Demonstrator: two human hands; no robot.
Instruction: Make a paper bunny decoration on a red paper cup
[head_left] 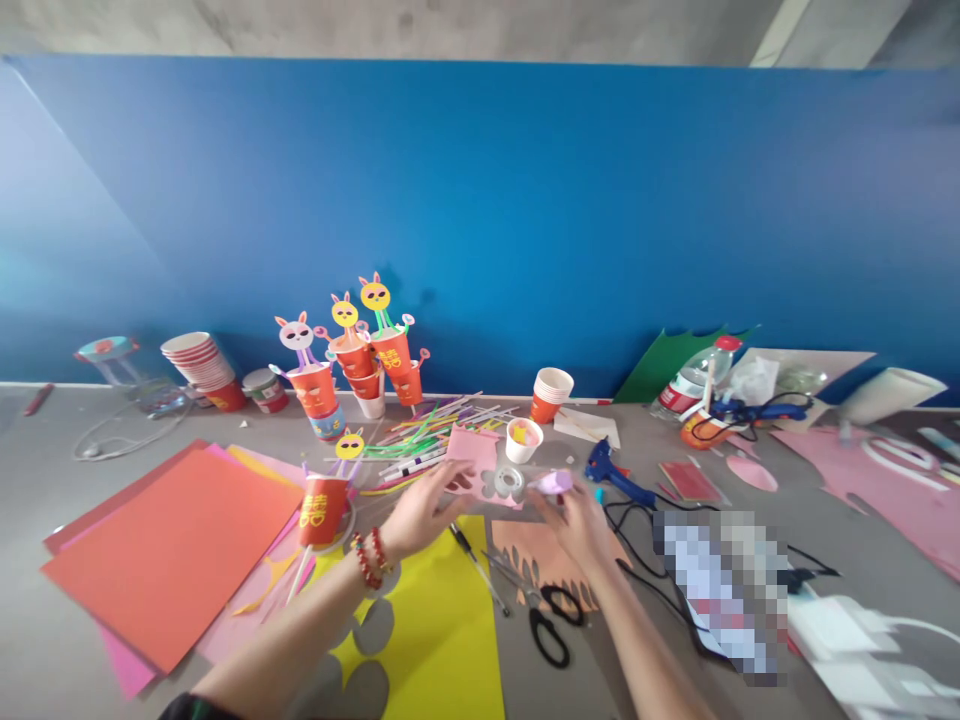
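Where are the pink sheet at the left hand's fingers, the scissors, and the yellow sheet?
Pink sheet [474, 449]: head view, on its bare far part.
Scissors [534, 598]: head view, near the pivot.
Yellow sheet [444, 628]: head view, uncut part right of the round holes.

Blue panel [525, 200] spans full width behind grey surface [30, 500]; paler sheen at left end. Above panel's top edge: mottled grey concrete-like area [300, 28], pale slanting strip [784, 30] at right.

A pale sheen washes the left of the blue panel [480, 215] (pixelation blots lower right), edges stretched wide-angle.
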